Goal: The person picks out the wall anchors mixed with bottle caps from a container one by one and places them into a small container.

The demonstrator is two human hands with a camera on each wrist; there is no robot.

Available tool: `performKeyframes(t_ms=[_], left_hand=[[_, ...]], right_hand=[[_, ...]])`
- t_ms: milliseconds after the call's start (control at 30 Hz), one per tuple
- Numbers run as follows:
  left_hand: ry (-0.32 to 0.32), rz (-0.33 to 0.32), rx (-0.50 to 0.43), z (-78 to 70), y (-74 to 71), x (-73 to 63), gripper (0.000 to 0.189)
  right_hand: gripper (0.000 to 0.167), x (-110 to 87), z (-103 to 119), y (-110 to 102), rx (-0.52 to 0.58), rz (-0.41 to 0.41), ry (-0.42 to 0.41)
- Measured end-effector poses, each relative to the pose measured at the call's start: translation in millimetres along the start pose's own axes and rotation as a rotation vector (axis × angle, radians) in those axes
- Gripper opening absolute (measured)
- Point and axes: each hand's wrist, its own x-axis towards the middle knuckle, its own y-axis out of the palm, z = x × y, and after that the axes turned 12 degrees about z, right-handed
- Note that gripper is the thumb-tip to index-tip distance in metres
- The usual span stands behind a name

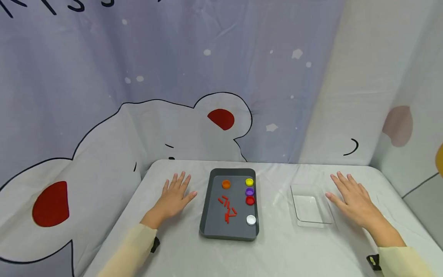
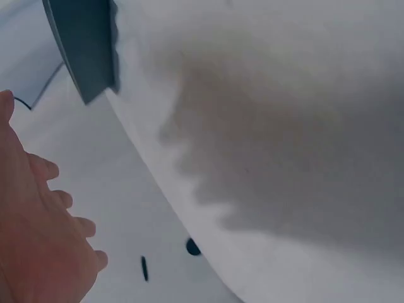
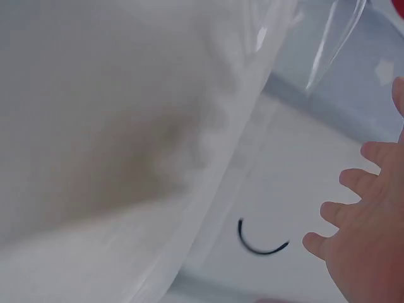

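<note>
My left hand (image 1: 171, 201) is spread, palm down, over the table to the left of a grey tray (image 1: 212, 231), holding nothing. On the tray lie several short red sticks (image 1: 232, 215) and several small round cups: orange (image 1: 226, 184), yellow (image 1: 249, 182), purple (image 1: 249, 191), red (image 1: 250, 200) and white (image 1: 250, 220). My right hand (image 1: 356, 202), its fingers also spread, is just right of a clear square container (image 1: 313, 222) and holds nothing. In the left wrist view the tray's edge (image 2: 85, 50) shows beyond the hand; the right wrist view shows part of the clear container (image 3: 322, 50).
A white cloth (image 1: 277, 250) covers the table. Behind it hangs a printed curtain (image 1: 173, 57), and a pale one (image 1: 415, 154) stands at the right side. A dark wrist strap (image 1: 155, 244) shows at the left sleeve, another (image 1: 373, 262) at the right.
</note>
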Motion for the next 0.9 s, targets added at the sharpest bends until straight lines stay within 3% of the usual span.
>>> performKeyframes(t_ms=[400,667,900], left_hand=[[0.069,0.025,0.042,-39.3,7.4,-6.0,0.083],[0.085,0.035,0.027,-58.6,15.7,-16.0,0.084],[0.100,0.049,0.015,-70.5,25.4,-22.6,0.085]], right_hand=[[0.070,25.5,54,13,0.034,-0.013,-0.151],[0.070,42.7,81,28,0.041,0.036,-0.198],[0.065,51.4,100,44,0.058,0.003,-0.269]])
